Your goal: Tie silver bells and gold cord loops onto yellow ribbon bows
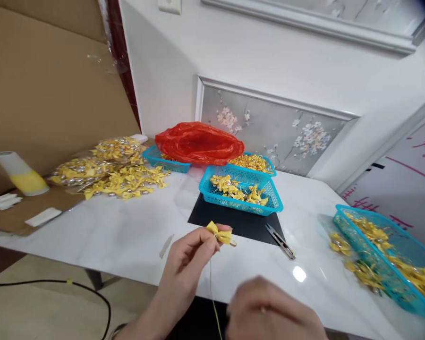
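My left hand pinches a small yellow ribbon bow between thumb and fingers above the near edge of the table. A thin pale thread hangs from the bow and runs down past the table edge. My right hand is lower and to the right, smeared by motion; its fingers look bent, but whether they hold anything is hidden. Thread snips lie beside a black mat. On the mat's far part rests a blue basket with yellow bows inside.
A red plastic bag covers part of the baskets behind. Piled yellow bows with silvery beads lie at the left, some bagged. Another blue basket with bows stands right, loose bows beside it. A cone spool stands far left.
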A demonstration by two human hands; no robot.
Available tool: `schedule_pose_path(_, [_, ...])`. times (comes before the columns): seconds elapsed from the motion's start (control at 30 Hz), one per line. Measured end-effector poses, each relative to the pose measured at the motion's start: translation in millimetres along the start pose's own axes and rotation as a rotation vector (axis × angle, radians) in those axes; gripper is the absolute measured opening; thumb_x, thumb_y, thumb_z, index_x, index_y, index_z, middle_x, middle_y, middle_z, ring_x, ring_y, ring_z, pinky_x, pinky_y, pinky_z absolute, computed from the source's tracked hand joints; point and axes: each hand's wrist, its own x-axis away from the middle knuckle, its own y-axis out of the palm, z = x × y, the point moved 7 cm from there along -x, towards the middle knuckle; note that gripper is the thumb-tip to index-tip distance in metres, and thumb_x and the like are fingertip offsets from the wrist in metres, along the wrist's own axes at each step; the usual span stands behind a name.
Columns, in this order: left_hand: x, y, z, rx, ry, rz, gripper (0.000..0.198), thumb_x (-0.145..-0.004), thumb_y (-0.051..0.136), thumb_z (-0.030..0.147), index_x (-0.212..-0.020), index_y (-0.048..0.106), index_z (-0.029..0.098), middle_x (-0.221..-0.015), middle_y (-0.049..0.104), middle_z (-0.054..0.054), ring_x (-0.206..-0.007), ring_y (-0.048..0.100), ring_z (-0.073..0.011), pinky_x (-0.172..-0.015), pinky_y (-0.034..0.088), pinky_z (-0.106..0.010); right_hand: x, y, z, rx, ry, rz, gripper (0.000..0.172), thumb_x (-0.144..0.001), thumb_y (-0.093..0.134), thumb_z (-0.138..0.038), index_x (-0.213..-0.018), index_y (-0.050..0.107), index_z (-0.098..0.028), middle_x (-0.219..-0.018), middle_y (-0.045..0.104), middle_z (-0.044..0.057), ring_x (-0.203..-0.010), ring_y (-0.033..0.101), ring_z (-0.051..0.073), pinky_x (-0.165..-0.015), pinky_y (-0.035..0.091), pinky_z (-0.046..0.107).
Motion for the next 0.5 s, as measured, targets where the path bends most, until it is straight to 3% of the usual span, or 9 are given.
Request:
schedule_pose_path(0.03, [3,2.5,1,-0.015,0.003,-0.028,0.026,-0.093,0.058,0.03,-0.069,0.064,0.02,-0.106,0.075,-0.009,-0.102,0.063,-0.0254,-0.086,0.045,-0.031,-7,1,0,-0.033,-0.02,0.008,0.011,-0.098,0.057,-0.024,-0.105,0.064,-0.02,-0.1,0.066,0.004,-0.081,0.065,0.014,-0.07,0.057,0.026])
schedule_pose_path(0.1, [7,5.6,2,-0.038,-0.004,-0.071,0.026,-0.094,0.056,0.03,-0.071,0.063,0.02,-0.115,0.073,-0.01,-0.101,0.064,-0.0249,-0.087,0.045,-0.032,-19,0,1,-0.075,-0.063,0.088,0.016,-0.095,0.054,-0.01,-0.098,0.066,-0.02,-0.088,0.065,0.003,-0.073,0.065,0.012,-0.064,0.056,0.02])
schedule_pose_path(0.23, [11,5.0,1,-0.071,-0.015,-0.097,0.028,-0.095,0.055,0.032,-0.069,0.059,0.02,-0.12,0.072,-0.011,-0.108,0.063,-0.027,-0.091,0.046,-0.032,-28,-2,-3,0.117,-0.143,0.293,0.024,-0.092,0.052,-0.002,-0.105,0.067,-0.015,-0.089,0.065,0.008,-0.077,0.066,0.015,-0.067,0.057,0.023])
schedule_pose_path(0.4, [11,3.3,-1,-0.177,0.018,-0.102,0.029,-0.094,0.056,0.033,-0.067,0.057,0.021,-0.108,0.074,-0.01,-0.113,0.062,-0.0292,-0.09,0.048,-0.031,-29,1,-9,0.363,-0.221,0.255,0.023,-0.091,0.05,0.0,-0.101,0.067,-0.011,-0.082,0.065,0.009,-0.072,0.064,0.016,-0.06,0.055,0.025])
schedule_pose_path(0.5, [11,5.4,-3,-0.122,-0.004,-0.116,0.028,-0.095,0.055,0.033,-0.071,0.059,0.021,-0.098,0.073,-0.008,-0.114,0.062,-0.0293,-0.095,0.049,-0.034,-30,-2,-11,0.454,-0.252,0.216,0.026,-0.095,0.044,-0.004,-0.098,0.069,-0.012,-0.081,0.065,0.009,-0.068,0.062,0.016,-0.053,0.05,0.025])
